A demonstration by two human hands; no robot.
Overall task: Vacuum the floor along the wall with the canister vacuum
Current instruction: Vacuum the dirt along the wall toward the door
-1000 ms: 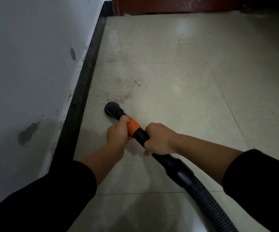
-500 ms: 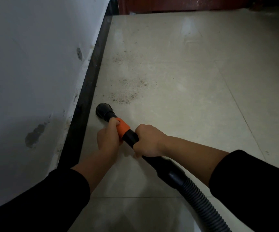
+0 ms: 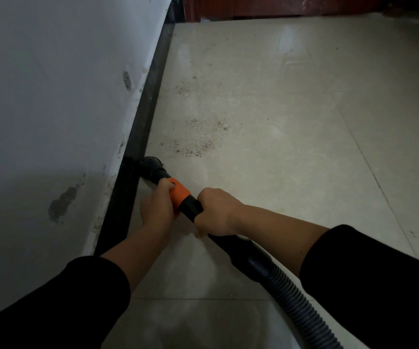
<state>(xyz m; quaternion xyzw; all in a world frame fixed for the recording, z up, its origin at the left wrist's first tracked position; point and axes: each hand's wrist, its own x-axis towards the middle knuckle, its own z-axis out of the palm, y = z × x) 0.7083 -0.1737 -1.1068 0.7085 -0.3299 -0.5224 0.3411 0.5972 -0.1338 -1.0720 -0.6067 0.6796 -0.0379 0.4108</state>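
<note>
Two sleeves, both black, in the bottom corners: left sleeve (image 3: 52,306), right sleeve (image 3: 369,278), bare forearms poking out of each. Down low on the right, ribbed hose (image 3: 301,306) of the canister vacuum, climbing up-left into a smooth black cuff (image 3: 248,258) beside the right forearm.

Next up, right hand (image 3: 216,212), knuckles up, fingers curled tight round the black tube (image 3: 191,207) just ahead of that cuff. Left hand (image 3: 157,206) right in front of it, wrapped round the orange collar (image 3: 179,193). Hands near each other but apart, short bit of tube showing between.

Past the left hand, round black nozzle (image 3: 152,166) down on the beige tile floor (image 3: 291,159), shoved right up against the black baseboard (image 3: 143,127). Looks like brush bristles on the wall side of it, but blurry and dark on dark, so can't say for sure.

Just beyond the nozzle and a little right, scatter of brown grit (image 3: 198,139) on the tile, with fainter specks farther along near the baseboard.

Whole left side: white wall (image 3: 52,84), scuffed, grey patch (image 3: 61,206) low down beside the left forearm. Crumbly bits along the top edge of the baseboard.

Way at the far end, dark red wooden door (image 3: 291,6) across the top, baseboard ending at its frame.
</note>
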